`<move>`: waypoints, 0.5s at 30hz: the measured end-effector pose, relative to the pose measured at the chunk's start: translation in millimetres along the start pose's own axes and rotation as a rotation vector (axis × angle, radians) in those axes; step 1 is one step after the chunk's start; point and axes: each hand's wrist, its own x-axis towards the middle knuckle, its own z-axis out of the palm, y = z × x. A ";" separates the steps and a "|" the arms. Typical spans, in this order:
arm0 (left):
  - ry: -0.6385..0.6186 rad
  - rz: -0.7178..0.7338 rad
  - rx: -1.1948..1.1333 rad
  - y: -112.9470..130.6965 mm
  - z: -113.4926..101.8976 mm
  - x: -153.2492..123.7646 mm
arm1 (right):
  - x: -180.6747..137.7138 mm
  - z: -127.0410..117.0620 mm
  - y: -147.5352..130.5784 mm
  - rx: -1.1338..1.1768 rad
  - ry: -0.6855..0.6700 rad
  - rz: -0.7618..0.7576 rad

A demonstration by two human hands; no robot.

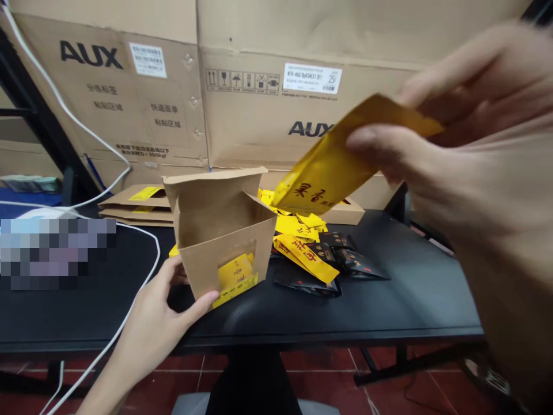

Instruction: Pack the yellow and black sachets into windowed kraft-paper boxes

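Observation:
My left hand [166, 311] grips the lower left side of a small open kraft paper box [199, 259], thumb pressed on its front near a yellow label strip. The box tilts slightly, its flap raised, and a yellow packet [237, 271] shows through the window in its front. Up at the right, my right hand [436, 132] pinches a yellow sachet [332, 155] with dark printed characters, apart from the box and angled down toward its right side. Behind and right of the box lie loose yellow sachets [306, 256] and black sachets [302, 279].
Flattened kraft boxes [133, 199] with yellow labels lie at the back left. Another kraft box [349, 212] rests behind the sachets. Large AUX cartons [250, 127] stand against the back of the black table [389, 314]. A white cable [147, 271] crosses the table's left side.

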 end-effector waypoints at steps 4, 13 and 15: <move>0.000 0.012 -0.029 -0.5 1.2 1.0 | 20.8 13.2 -44.0 -0.111 -0.168 -0.226; -0.014 -0.010 -0.084 1.0 1.9 2.9 | 34.2 71.7 -83.5 -0.362 -0.636 -0.387; -0.030 -0.006 -0.101 2.2 1.2 3.4 | 38.4 72.8 -86.6 -0.447 -0.635 -0.431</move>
